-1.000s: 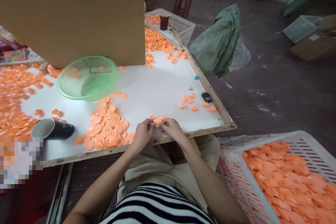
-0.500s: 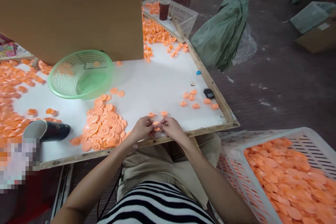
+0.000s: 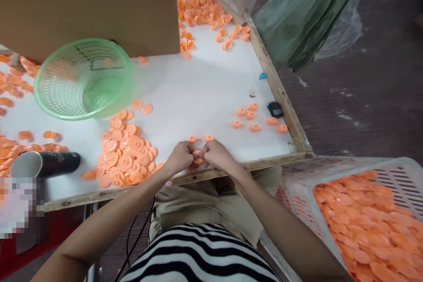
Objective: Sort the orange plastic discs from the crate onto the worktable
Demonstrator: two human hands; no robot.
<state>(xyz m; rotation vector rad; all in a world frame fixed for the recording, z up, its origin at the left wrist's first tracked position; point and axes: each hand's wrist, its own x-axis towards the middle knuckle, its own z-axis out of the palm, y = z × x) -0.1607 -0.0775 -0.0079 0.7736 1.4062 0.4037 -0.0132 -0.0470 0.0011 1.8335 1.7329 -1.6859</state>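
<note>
Just inside the table's front edge, my left hand [image 3: 181,157] and my right hand [image 3: 216,155] meet around one orange plastic disc [image 3: 198,157]. The fingers of both are closed on its opposite sides. Beyond my fingertips lie two small orange spouted pieces [image 3: 208,138]. To the left of my left hand spreads a pile of flat orange discs [image 3: 127,158], many with a raised ring in the middle. Several more small orange pieces [image 3: 250,115] lie to the right.
A green mesh basket [image 3: 82,112] stands behind the pile, against a cardboard sheet [image 3: 89,9]. A dark cup [image 3: 61,164] lies on its side at left. A black object [image 3: 274,109] sits by the wooden rim [image 3: 279,86]. A white crate [image 3: 396,168] of orange pieces stands at lower right.
The camera view has shifted closer and slightly down over the table. Both hands stay on the orange disc, with the right fingers now curled further over it.
</note>
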